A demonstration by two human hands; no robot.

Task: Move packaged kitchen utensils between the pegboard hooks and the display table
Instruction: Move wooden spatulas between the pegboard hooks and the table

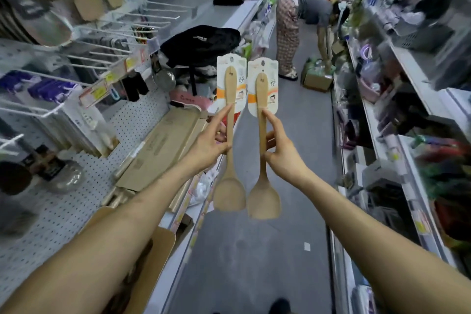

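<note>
Pegboard [51, 224] with white hooks [109, 32] runs along the left, with a black bag [201, 43] on the ledge ahead. A person [309, 11] bends over down the aisle. Both arms reach forward. The left hand [211, 143] pinches one carded wooden spatula [230, 135] by its handle, and the right hand [283, 150] pinches a second spatula [262, 135]. The two hang side by side, blades down over the floor [267, 250].

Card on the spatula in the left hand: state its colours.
The card is white with an orange band; head view shows it best.
</note>
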